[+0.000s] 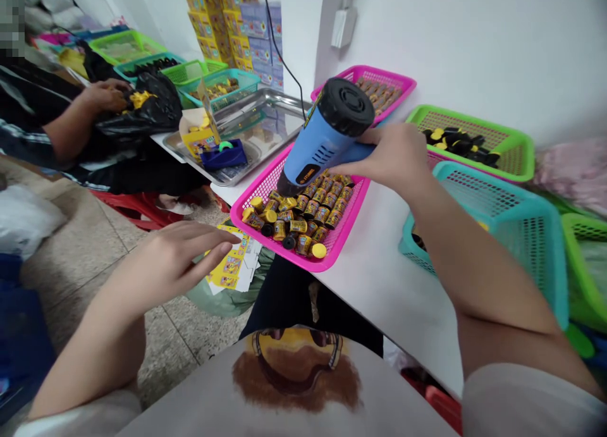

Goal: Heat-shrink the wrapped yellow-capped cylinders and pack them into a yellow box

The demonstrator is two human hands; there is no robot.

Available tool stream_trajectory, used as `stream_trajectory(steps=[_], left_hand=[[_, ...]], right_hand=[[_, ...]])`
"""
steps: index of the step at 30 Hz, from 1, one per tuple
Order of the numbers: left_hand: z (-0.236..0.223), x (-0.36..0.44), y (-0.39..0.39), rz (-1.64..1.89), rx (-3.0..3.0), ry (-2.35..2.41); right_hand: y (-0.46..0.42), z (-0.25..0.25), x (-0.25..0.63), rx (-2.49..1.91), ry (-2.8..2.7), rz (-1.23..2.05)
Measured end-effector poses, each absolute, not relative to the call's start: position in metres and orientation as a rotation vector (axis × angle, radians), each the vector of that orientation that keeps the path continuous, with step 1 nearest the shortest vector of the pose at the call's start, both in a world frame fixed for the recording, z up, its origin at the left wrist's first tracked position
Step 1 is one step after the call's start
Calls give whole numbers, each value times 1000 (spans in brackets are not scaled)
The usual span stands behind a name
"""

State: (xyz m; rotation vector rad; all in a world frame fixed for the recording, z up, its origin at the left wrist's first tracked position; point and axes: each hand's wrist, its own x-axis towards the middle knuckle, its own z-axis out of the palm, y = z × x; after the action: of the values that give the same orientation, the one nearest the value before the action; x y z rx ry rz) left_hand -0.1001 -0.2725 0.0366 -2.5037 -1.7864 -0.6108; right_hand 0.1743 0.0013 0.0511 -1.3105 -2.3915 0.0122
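My right hand (389, 155) is wrapped round the handle of a blue heat gun (315, 146) with a black round back end. Its dark nozzle points down, close over a pink basket (332, 260). Inside the basket lie many small cylindrical containers (310, 209) with yellow printed wraps and black or yellow ends. Some are lined up in rows at the right; others lie jumbled toward the near left. My left hand (183, 253) hovers off the basket's left corner, fingers stretched out and holding nothing. Beneath it are yellow printed cardboard sheets (232, 263).
A metal tray (270, 108) holds a yellow box and a blue tape dispenser (222, 155). Teal (512, 234) and green (526, 165) baskets stand at right, another pink basket (408, 83) behind. At left, a co-worker's hands (107, 95) are at a black bag.
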Motion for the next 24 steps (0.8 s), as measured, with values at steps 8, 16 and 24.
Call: stream_trajectory(steps=[8,16,24], left_hand=[[16,-104,-169,20,-2561,-2019],[-15,-56,-86,345,-2556,-2092],[-8,-13,-214,-407,-3018,-1704]], right_hand=[[-5,62,196,-1435,-2249,-111],[-8,66,215,-1617,-2008,-86],[-3,56,203,-1498,-2094,15]])
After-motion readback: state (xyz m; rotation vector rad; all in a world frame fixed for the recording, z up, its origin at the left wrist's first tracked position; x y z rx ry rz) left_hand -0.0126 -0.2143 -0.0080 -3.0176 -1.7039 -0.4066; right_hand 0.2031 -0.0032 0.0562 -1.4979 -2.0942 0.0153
